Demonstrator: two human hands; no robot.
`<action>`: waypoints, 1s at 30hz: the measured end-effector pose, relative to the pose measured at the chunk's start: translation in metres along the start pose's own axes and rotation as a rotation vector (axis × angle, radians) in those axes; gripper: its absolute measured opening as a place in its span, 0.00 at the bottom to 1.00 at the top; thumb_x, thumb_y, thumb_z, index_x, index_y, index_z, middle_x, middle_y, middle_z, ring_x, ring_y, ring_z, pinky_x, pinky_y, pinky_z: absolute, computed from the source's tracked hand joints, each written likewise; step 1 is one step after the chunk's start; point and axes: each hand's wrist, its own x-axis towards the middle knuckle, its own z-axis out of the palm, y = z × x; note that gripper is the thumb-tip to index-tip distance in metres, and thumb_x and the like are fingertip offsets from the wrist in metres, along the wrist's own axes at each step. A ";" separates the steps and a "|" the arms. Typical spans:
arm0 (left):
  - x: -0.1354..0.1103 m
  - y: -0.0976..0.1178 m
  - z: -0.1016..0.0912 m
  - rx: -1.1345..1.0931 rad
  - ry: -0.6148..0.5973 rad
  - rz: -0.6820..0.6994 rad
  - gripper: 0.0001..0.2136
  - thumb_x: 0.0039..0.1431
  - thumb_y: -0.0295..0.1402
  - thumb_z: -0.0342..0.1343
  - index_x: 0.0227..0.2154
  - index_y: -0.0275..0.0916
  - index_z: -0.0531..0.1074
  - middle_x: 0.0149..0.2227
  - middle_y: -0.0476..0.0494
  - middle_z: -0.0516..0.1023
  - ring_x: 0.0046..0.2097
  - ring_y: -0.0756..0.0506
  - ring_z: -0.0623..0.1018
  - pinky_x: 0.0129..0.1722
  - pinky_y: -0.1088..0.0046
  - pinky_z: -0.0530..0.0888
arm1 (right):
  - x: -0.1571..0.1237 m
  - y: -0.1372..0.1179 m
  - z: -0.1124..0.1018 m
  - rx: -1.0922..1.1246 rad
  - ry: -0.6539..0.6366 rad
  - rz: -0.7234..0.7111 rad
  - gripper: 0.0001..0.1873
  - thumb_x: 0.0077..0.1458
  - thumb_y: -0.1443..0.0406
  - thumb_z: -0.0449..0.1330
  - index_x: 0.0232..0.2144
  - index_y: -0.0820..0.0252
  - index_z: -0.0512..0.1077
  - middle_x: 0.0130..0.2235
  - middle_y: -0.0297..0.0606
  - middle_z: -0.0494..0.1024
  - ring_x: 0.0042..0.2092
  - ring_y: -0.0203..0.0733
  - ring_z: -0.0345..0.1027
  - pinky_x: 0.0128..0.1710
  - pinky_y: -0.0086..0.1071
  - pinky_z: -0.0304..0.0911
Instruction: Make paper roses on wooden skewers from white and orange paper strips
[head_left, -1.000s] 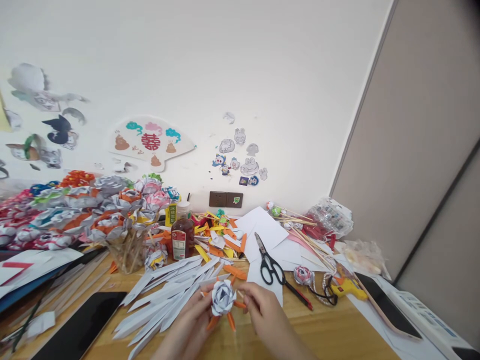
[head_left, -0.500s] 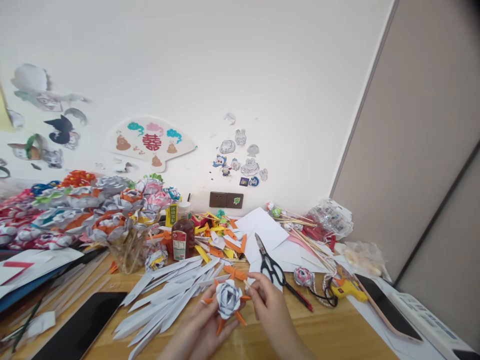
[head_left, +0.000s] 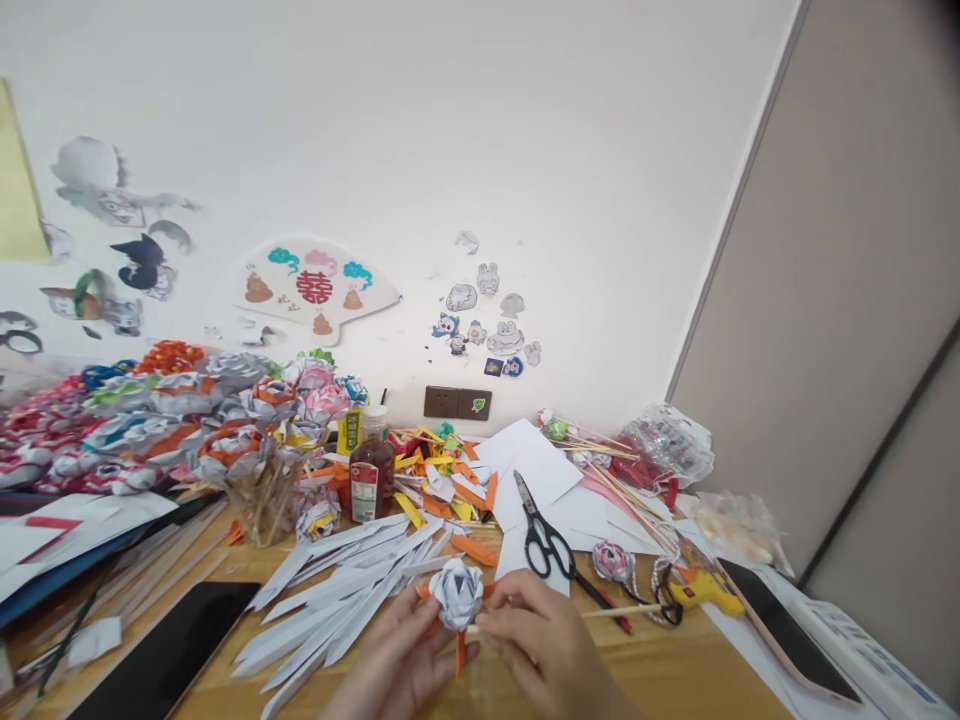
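Low in the middle of the view, both my hands pinch a folded paper rose (head_left: 460, 592), white and grey with orange strips sticking out beneath it. My left hand (head_left: 401, 660) grips it from the lower left, fingers closed round its base. My right hand (head_left: 544, 645) holds its right side, where a thin wooden skewer (head_left: 622, 610) runs out to the right over the wooden table (head_left: 675, 680). Black-handled scissors (head_left: 546, 535) lie just behind my right hand.
White folded paper strips (head_left: 337, 590) fan out left of my hands. A dark tablet (head_left: 161, 655) lies at the lower left, a brown bottle (head_left: 372, 480) behind the strips, many paper flowers (head_left: 172, 430) at the back left. A yellow glue gun (head_left: 701, 590) and skewers lie to the right.
The rose has been turned in my hands and now sits a little more upright. A wooden skewer now shows at its right side. The camera has shifted slightly.
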 end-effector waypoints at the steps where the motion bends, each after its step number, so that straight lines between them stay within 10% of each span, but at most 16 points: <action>1: 0.000 0.000 0.000 0.005 0.003 0.004 0.09 0.51 0.33 0.65 0.34 0.39 0.75 0.38 0.42 0.81 0.41 0.42 0.79 0.40 0.67 0.72 | -0.001 -0.001 0.002 -0.002 -0.025 -0.008 0.10 0.61 0.70 0.50 0.37 0.58 0.72 0.35 0.40 0.71 0.31 0.36 0.68 0.29 0.26 0.63; 10: -0.006 -0.003 0.009 0.085 0.086 0.000 0.13 0.46 0.36 0.68 0.33 0.41 0.72 0.35 0.46 0.80 0.34 0.46 0.78 0.31 0.70 0.73 | -0.004 0.000 0.008 -0.076 -0.117 0.109 0.09 0.62 0.66 0.50 0.38 0.57 0.70 0.35 0.38 0.74 0.34 0.39 0.70 0.32 0.27 0.64; 18: -0.007 -0.005 0.011 0.055 0.117 0.008 0.13 0.44 0.35 0.69 0.30 0.39 0.71 0.32 0.47 0.80 0.33 0.47 0.78 0.31 0.72 0.73 | 0.002 -0.010 0.020 0.064 -0.135 0.697 0.10 0.55 0.64 0.59 0.22 0.56 0.69 0.23 0.28 0.72 0.28 0.36 0.67 0.26 0.24 0.57; 30: -0.009 -0.003 0.014 0.020 0.141 -0.010 0.14 0.41 0.34 0.71 0.30 0.39 0.73 0.32 0.46 0.82 0.33 0.46 0.80 0.34 0.70 0.75 | -0.011 0.002 0.027 -0.105 -0.015 0.260 0.11 0.62 0.59 0.53 0.30 0.58 0.69 0.27 0.32 0.74 0.29 0.37 0.67 0.29 0.26 0.59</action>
